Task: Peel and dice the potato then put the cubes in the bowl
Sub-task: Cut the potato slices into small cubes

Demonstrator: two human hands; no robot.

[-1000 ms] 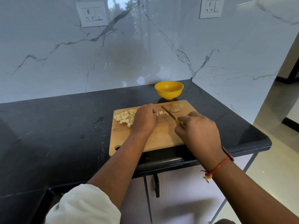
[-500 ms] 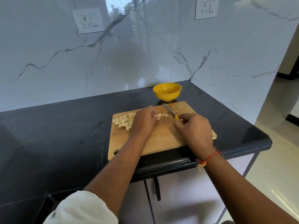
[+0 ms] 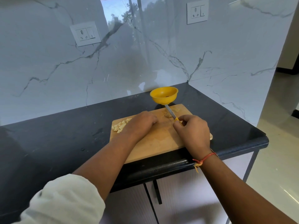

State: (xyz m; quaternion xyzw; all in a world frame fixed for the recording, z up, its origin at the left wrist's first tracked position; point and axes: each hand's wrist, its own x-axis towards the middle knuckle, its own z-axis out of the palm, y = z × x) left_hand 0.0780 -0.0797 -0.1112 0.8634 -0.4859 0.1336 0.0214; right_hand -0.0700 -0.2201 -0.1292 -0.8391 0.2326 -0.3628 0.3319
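Observation:
A wooden cutting board (image 3: 155,146) lies on the black counter. Pale potato cubes (image 3: 120,126) are heaped at its far left. My left hand (image 3: 140,124) rests on the board just right of that heap, fingers curled down over potato pieces that it hides. My right hand (image 3: 193,132) grips the yellow handle of a small knife (image 3: 170,113), whose blade is raised off the board and points at the yellow bowl (image 3: 163,95). The bowl stands just behind the board's far edge. Brown potato peels (image 3: 176,109) lie on the board under the blade.
The black counter (image 3: 64,143) ends at a rounded front edge near my wrists and a corner on the right. Marble walls rise behind and to the right, with a switch socket (image 3: 85,33) on the back wall. Cabinet doors sit below the counter.
The knife has lifted from the cut beside my left fingers and now points toward the bowl. The loose cubes seen right of my left hand are now hidden. The view has tilted up.

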